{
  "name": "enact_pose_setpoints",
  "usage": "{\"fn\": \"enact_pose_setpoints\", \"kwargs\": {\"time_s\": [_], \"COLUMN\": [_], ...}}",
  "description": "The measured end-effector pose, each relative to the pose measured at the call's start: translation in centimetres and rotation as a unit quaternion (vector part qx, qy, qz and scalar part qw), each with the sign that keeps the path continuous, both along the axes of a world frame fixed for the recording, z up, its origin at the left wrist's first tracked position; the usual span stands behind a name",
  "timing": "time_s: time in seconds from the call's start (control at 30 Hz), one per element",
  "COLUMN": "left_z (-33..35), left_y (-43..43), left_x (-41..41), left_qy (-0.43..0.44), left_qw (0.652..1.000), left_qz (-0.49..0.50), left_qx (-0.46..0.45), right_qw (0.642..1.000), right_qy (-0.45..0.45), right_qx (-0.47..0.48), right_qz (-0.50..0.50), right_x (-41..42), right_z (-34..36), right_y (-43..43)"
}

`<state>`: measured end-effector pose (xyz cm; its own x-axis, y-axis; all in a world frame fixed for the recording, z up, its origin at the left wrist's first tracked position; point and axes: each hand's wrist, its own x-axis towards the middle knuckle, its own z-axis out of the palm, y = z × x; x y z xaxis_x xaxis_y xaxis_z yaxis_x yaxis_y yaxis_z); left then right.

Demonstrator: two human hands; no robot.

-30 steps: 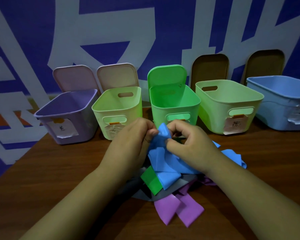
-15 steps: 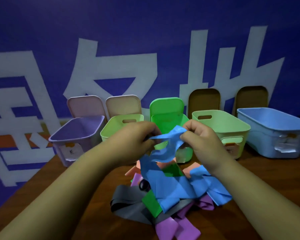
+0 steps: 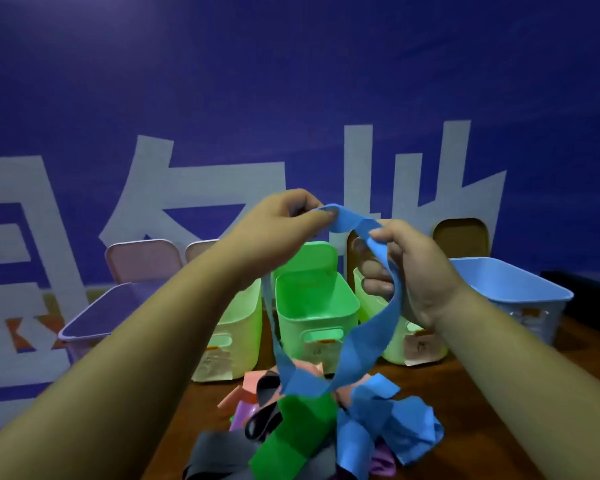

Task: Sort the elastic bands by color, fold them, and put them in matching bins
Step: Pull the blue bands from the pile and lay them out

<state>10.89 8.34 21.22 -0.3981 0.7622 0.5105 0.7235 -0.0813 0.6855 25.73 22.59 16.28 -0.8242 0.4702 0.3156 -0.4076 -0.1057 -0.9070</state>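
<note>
Two hands hold one blue elastic band [image 3: 368, 337] up in the air. The left hand [image 3: 278, 230] pinches its top end between thumb and fingers; the right hand [image 3: 416, 271] has its fingers curled round the band just beside. The band hangs down as a long loop. Its lowest part reaches the pile [image 3: 298, 431] of green, grey, pink and blue bands on the wooden table [image 3: 426, 379], in front of the open bins [image 3: 319, 320].
</note>
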Motion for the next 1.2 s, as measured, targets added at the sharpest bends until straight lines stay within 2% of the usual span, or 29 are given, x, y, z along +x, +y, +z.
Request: {"fn": "enact_pose_setpoints", "kwargs": {"time_s": [0.13, 0.23, 0.3, 0.43, 0.53, 0.67, 0.8, 0.9, 1.07, 1.2], "left_z": [1.8, 2.1, 1.8, 0.5, -0.1, 0.2, 0.5, 0.2, 0.2, 1.0], "left_y": [1.2, 1.9, 2.4, 3.8, 4.0, 4.2, 5.4, 6.7, 8.3, 9.1], "left_x": [-0.4, -0.4, -0.3, 0.2, 1.2, 3.0, 5.1, 5.9, 6.7, 7.6], "left_qy": [0.006, 0.023, 0.035, 0.067, 0.056, -0.002, -0.037, 0.017, 0.115, 0.205], "left_qw": [1.0, 0.999, 0.999, 0.993, 0.985, 0.986, 0.992, 0.996, 0.99, 0.976], "left_qz": [-0.003, -0.018, -0.02, -0.014, -0.048, -0.103, -0.068, -0.007, 0.04, 0.05], "left_qx": [0.029, 0.014, -0.009, -0.092, -0.154, -0.133, -0.098, -0.084, -0.071, -0.056], "right_qw": [0.998, 0.999, 0.999, 0.984, 0.961, 0.938, 0.926, 0.916, 0.912, 0.888], "right_qy": [-0.047, -0.015, 0.011, 0.001, -0.019, -0.047, -0.052, -0.064, -0.069, -0.204], "right_qx": [0.027, -0.012, -0.025, 0.074, 0.17, 0.242, 0.27, 0.297, 0.295, 0.338], "right_qz": [0.024, 0.026, -0.022, -0.162, -0.219, -0.244, -0.258, -0.263, -0.274, -0.235], "right_x": [2.0, 2.8, 3.0, 3.2, 3.8, 4.6, 5.4, 6.0, 6.8, 7.5], "right_z": [1.2, 1.6, 1.8, 1.7, 1.6, 1.3, 0.6, 0.0, -1.6, -4.4], "right_y": [0.9, 1.7, 2.3, 3.8, 4.5, 4.6, 5.0, 5.6, 6.8, 8.2]}}
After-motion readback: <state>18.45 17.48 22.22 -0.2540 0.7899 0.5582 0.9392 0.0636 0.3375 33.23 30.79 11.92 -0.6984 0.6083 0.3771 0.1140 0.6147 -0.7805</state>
